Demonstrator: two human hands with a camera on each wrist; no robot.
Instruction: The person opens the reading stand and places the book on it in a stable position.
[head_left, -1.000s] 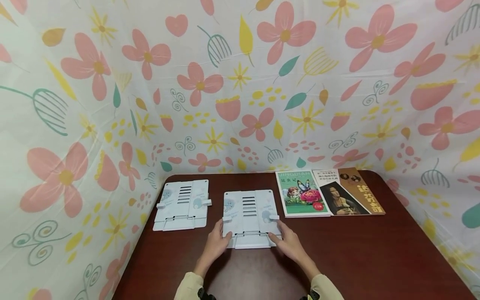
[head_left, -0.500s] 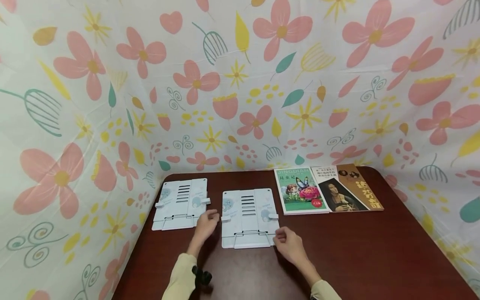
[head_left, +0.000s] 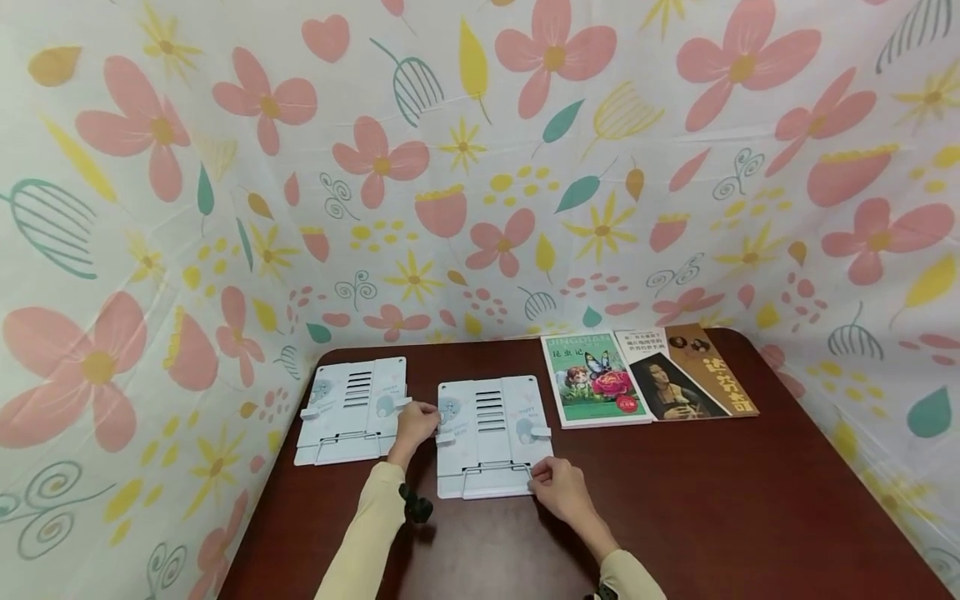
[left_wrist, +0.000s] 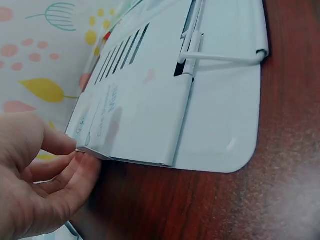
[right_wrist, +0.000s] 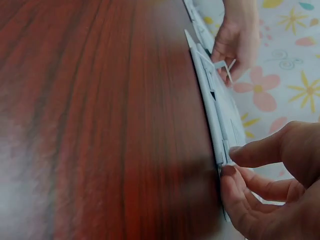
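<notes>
Two white folding book stands with slots, side clips and a wire rest lie flat on the table. My left hand (head_left: 415,427) is at the left side of the middle book stand (head_left: 495,446). In the left wrist view its thumb and fingers pinch the stand's left edge, by the side clip. My right hand (head_left: 564,492) is at the lower right corner, where the right wrist view shows thumb and forefinger pinching the stand's edge (right_wrist: 215,120); exactly which part they hold is partly hidden. The other book stand (head_left: 352,412) lies just left of my left hand.
A green children's book (head_left: 592,379) and a brown and white book (head_left: 686,375) with a painted portrait lie side by side at the back right of the dark wooden table (head_left: 712,500). A flower-printed curtain (head_left: 480,167) hangs behind and along the left.
My left hand let go of the lower left side, swung out left, then came to the left clip. My right hand shifted slightly to the lower right corner. The view has turned slightly.
</notes>
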